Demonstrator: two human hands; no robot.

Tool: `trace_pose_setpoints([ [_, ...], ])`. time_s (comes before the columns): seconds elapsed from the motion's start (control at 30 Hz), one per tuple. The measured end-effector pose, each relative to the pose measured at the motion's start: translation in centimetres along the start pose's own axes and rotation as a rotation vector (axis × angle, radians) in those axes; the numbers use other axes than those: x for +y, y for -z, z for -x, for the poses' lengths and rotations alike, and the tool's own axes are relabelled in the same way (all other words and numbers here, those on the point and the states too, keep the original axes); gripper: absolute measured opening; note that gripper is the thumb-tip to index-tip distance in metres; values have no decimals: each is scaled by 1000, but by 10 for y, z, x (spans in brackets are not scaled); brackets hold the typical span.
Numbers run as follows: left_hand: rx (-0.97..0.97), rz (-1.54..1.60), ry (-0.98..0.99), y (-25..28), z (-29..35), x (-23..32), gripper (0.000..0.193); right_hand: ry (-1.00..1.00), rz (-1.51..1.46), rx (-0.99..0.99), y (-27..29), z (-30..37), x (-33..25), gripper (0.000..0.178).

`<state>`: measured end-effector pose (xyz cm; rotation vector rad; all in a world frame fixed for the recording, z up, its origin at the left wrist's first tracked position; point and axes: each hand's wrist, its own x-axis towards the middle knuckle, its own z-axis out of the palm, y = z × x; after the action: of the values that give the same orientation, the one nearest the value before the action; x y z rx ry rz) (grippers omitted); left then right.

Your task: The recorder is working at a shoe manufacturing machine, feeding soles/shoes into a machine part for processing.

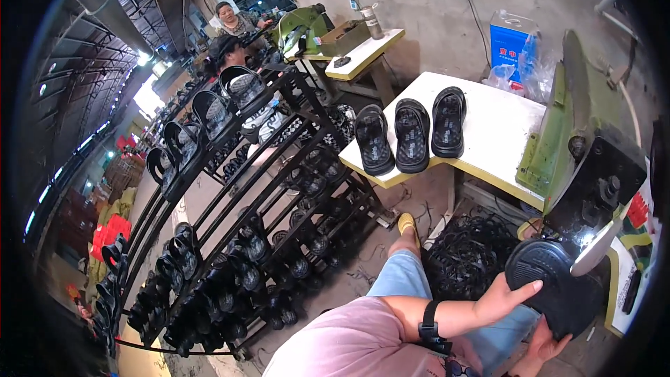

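Note:
Both my hands grip a black slipper (539, 267), its ridged sole turned partly up, beneath the head of a green machine (569, 119). My left hand (513, 294) is closed on the near edge, thumb lying across the sole. Lower down, my right hand (548, 343) holds the underside, with some fingers hidden behind it. A pale rounded plate (599, 244) on the machine overlaps the slipper's far edge, beside a small bright lamp. Three black slippers (412, 136) stand in a row on the white table (488, 108) to the left of the machine.
A black metal rack (279, 150) full of black slippers fills the left side. Dark strip scraps (471, 255) are heaped under the table. A blue can (513, 45) stands behind, by the wall. Two people (234, 21) sit farther back near another green machine (303, 28).

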<state>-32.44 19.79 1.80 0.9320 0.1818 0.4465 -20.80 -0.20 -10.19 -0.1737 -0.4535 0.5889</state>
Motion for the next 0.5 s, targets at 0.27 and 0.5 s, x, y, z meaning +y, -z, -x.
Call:
trace_pose_setpoints([
  [0.27,-102,315,-147,56,0,2,46,-37,379,161,-4,-8,24,52],
  [0.5,-96,222,-174,121,-15,78,86,-8,1184,94,-67,-25,101,34],
])
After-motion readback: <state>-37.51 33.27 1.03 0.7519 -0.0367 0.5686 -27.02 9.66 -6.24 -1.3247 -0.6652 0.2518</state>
